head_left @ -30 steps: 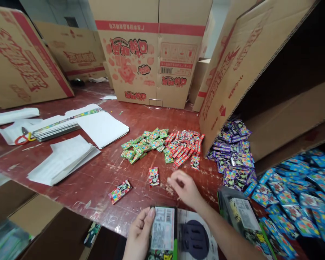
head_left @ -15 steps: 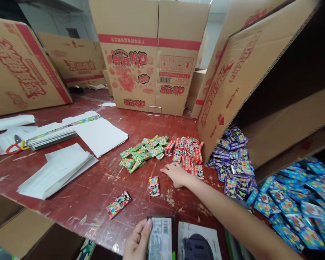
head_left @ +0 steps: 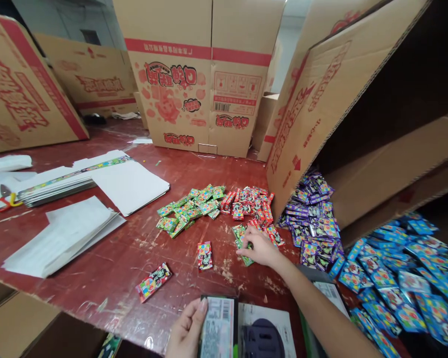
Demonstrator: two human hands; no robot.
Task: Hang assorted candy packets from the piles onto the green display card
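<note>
Curling over a green sachet, the right hand touches it; whether the fingers have closed on it I cannot tell. Just beyond that hand lies a pile of red sachets, farther to its left a heap of green sachets, and to its right purple sachets. The left hand grips a barcoded pack, thumb on top. Ahead of this hand lie two loose sachets; to its right sits a dark rounded object.
</note>
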